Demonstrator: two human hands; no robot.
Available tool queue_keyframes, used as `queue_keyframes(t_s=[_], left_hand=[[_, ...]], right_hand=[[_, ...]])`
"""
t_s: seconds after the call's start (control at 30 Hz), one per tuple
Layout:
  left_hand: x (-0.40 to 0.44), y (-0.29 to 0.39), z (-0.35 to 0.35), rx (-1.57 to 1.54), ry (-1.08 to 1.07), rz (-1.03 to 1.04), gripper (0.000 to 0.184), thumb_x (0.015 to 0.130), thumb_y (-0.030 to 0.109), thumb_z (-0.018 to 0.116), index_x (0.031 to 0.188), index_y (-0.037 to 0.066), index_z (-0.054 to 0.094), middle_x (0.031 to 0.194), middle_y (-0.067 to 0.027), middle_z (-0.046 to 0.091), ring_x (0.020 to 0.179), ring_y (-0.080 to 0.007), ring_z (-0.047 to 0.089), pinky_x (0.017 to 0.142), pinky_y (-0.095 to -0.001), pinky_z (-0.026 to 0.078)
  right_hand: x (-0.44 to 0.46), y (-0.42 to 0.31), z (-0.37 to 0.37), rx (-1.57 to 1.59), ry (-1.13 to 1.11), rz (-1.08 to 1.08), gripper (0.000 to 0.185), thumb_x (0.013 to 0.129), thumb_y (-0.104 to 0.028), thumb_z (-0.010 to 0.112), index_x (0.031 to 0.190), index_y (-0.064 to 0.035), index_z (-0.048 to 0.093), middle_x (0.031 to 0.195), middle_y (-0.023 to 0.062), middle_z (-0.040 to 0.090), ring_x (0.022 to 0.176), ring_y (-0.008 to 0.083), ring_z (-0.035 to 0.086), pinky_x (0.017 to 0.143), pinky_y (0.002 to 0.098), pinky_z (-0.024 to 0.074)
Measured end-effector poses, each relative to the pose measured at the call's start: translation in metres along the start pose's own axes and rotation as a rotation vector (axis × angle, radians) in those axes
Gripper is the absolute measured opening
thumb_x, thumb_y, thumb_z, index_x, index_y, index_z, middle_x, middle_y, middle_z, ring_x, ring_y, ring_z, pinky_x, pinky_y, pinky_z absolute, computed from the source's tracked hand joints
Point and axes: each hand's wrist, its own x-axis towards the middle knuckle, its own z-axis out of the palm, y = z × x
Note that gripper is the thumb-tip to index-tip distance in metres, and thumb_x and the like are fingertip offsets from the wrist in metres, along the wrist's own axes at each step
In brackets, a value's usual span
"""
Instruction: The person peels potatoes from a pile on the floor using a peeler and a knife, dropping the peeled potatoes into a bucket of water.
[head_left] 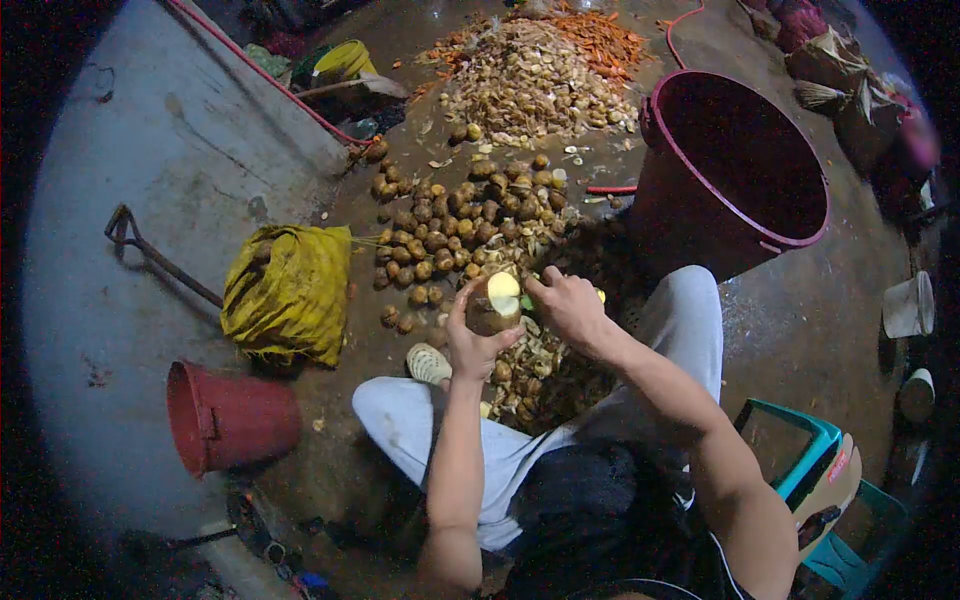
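My left hand point(472, 335) is wrapped round a large, round, brown-skinned root vegetable point(494, 316). Part of its skin is gone, and pale yellow flesh shows on top. Close by on the right, my right hand point(568, 308) is closed, its fingertips near the cut side. A bit of green shows beside those fingers and a bit of yellow at the far side of the fist; what it grips is too small to make out. Beyond both hands lies a heap of unpeeled brown roots point(450, 225). Peelings point(540, 355) cover the floor below the hands.
A tall dark red bin point(680, 190) stands at the right. Farther off are a heap of pale peelings point(530, 85) and orange scraps point(600, 40). To the left are a yellow sack point(290, 295) and a red bucket point(240, 418). A teal stool point(815, 440) is at the lower right.
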Motion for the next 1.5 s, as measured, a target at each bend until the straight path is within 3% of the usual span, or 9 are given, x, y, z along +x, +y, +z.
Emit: queue_keyframes(t_s=[0.27, 0.43, 0.57, 0.7, 0.8, 0.93, 1.17, 1.4, 1.5], left_hand=[[0.005, -0.003, -0.005, 0.001, -0.047, 0.041, 0.084, 0.050, 0.010, 0.084, 0.126, 0.000, 0.049, 0.116, -0.0090, 0.057, 0.109, -0.0226, 0.056, 0.094, -0.0360, 0.048], [-0.005, -0.022, -0.032, -0.535, -0.164, -0.093, 0.089, 0.052, 0.007, 0.078, 0.133, 0.003, 0.042, 0.127, -0.0110, 0.051, 0.116, -0.0274, 0.053, 0.093, -0.0369, 0.051], [0.002, 0.016, -0.010, -0.264, -0.226, 0.226, 0.090, 0.058, 0.019, 0.085, 0.135, 0.005, 0.041, 0.130, -0.0102, 0.051, 0.116, -0.0273, 0.053, 0.093, -0.0370, 0.051], [-0.005, -0.036, -0.032, -0.915, -0.103, -0.403, 0.086, 0.069, 0.027, 0.083, 0.140, 0.012, 0.037, 0.130, -0.0111, 0.051, 0.106, -0.0291, 0.058, 0.079, -0.0379, 0.055], [-0.004, -0.015, -0.016, -0.552, -0.001, -0.061, 0.078, 0.076, 0.010, 0.075, 0.141, 0.014, 0.034, 0.129, -0.0116, 0.050, 0.107, -0.0288, 0.058, 0.082, -0.0405, 0.056], [-0.005, 0.003, -0.006, -0.434, 0.048, -0.161, 0.073, 0.071, -0.003, 0.073, 0.133, 0.008, 0.034, 0.121, -0.0102, 0.051, 0.109, -0.0254, 0.056, 0.093, -0.0397, 0.048], [-0.006, -0.006, -0.006, 0.123, 0.112, 0.202, 0.080, 0.063, 0.001, 0.081, 0.130, 0.010, 0.038, 0.117, -0.0071, 0.052, 0.106, -0.0208, 0.055, 0.092, -0.0355, 0.048], [-0.009, 0.007, 0.005, 0.036, 0.032, 0.222, 0.071, 0.068, 0.001, 0.078, 0.124, 0.007, 0.036, 0.118, -0.0114, 0.051, 0.108, -0.0219, 0.054, 0.094, -0.0368, 0.046], [-0.015, 0.014, 0.005, -0.283, -0.057, -0.076, 0.072, 0.067, -0.001, 0.076, 0.126, 0.008, 0.036, 0.118, -0.0113, 0.052, 0.107, -0.0233, 0.057, 0.089, -0.0351, 0.050]], right_hand=[[0.035, 0.055, 0.024, 0.240, -0.007, 0.285, 0.017, 0.077, -0.009, 0.056, 0.090, -0.0022, 0.064, 0.089, 0.0248, 0.064, 0.084, 0.0420, 0.064, 0.071, 0.0503, 0.0533], [0.024, 0.062, 0.044, 0.312, 0.056, 0.243, 0.029, 0.076, -0.005, 0.054, 0.103, -0.0038, 0.064, 0.087, 0.0263, 0.063, 0.082, 0.0413, 0.063, 0.073, 0.0480, 0.0521], [0.016, 0.048, 0.024, 0.454, 0.081, 0.107, 0.044, 0.074, -0.003, 0.054, 0.116, -0.0093, 0.064, 0.087, 0.0256, 0.063, 0.083, 0.0413, 0.063, 0.077, 0.0462, 0.0516], [0.014, 0.042, 0.018, 0.526, 0.015, 0.139, 0.054, 0.071, 0.000, 0.054, 0.123, -0.0112, 0.061, 0.089, 0.0258, 0.063, 0.082, 0.0399, 0.063, 0.077, 0.0453, 0.0513], [0.007, 0.038, 0.024, 0.467, 0.052, 0.117, 0.053, 0.069, 0.004, 0.053, 0.120, -0.0091, 0.063, 0.091, 0.0257, 0.064, 0.084, 0.0393, 0.064, 0.077, 0.0433, 0.0518], [0.002, 0.036, 0.023, 0.585, 0.033, 0.103, 0.048, 0.072, 0.004, 0.048, 0.116, -0.0057, 0.064, 0.107, 0.0249, 0.063, 0.099, 0.0377, 0.062, 0.091, 0.0400, 0.0485], [-0.001, 0.010, 0.009, 0.521, -0.003, 0.078, 0.043, 0.075, -0.004, 0.057, 0.117, -0.0078, 0.063, 0.109, 0.0242, 0.062, 0.099, 0.0407, 0.061, 0.088, 0.0430, 0.0504], [0.001, 0.004, 0.024, 0.452, 0.084, 0.058, 0.042, 0.073, -0.003, 0.055, 0.114, -0.0098, 0.063, 0.100, 0.0213, 0.064, 0.089, 0.0405, 0.063, 0.076, 0.0460, 0.0528], [0.012, 0.018, 0.035, 0.390, 0.046, 0.096, 0.040, 0.075, -0.002, 0.052, 0.113, -0.0096, 0.064, 0.096, 0.0223, 0.064, 0.087, 0.0412, 0.063, 0.076, 0.0471, 0.0527]])
